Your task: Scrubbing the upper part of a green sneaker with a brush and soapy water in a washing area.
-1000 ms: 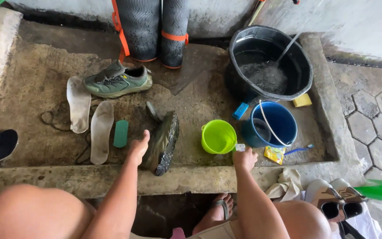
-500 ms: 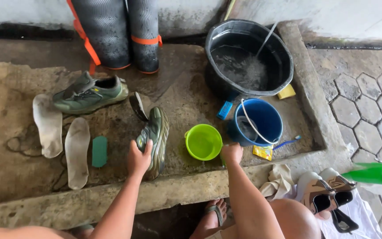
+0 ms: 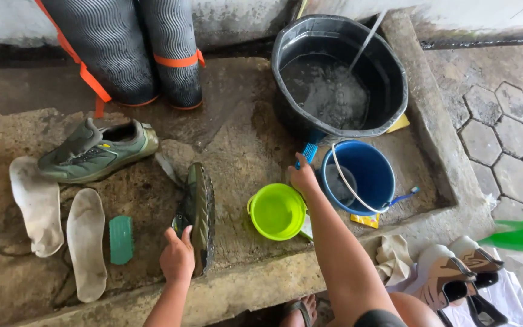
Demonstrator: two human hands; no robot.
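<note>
Since a moment ago my right hand (image 3: 302, 177) has reached to the blue brush (image 3: 308, 152), pinching it; my left hand (image 3: 177, 259) grips the shoe (image 3: 200, 213) propped on edge, which could topple.

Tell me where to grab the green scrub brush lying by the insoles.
Grip the green scrub brush across its long sides, coming straight down from above. It lies flat on the concrete, narrow, with an insole close on one side and open floor on the other.

bowl (image 3: 276, 212) between shoe (image 3: 200, 213) and bucket (image 3: 361, 175)
</note>
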